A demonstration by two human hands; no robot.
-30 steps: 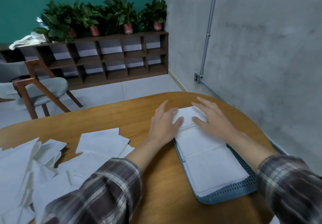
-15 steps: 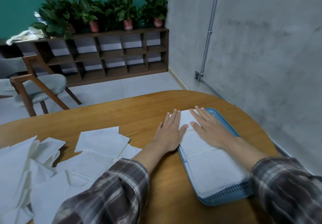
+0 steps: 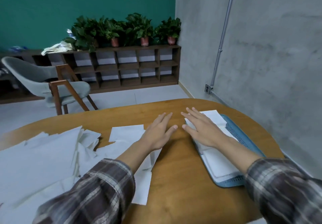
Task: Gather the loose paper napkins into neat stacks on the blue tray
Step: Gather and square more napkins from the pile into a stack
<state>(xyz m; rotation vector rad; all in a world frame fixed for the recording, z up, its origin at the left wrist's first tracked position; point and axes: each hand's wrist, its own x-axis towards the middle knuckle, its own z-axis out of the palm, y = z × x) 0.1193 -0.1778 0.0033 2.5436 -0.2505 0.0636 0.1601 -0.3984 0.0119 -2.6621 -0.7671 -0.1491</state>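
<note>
Table (image 3: 176, 162) fills the lower frame. Loose napkins (image 3: 43, 154) are heaped at lower left, edges at all angles. Tray (image 3: 244, 136) is set right of centre, long axis running from lower right up and slightly leftward. Stacks (image 3: 219, 166) are laid end to end along that axis. Right hand (image 3: 203, 131) is laid flat on the far stack (image 3: 213, 117), fingers straight and spread, nothing gripped. Left hand (image 3: 158, 133) is flat over bare wood between heap and tray, nothing held.

A single head-worn view looks forward and down, close over the near edge of the rounded brown wooden worktop (image 3: 176, 171), toward its far edge.
</note>
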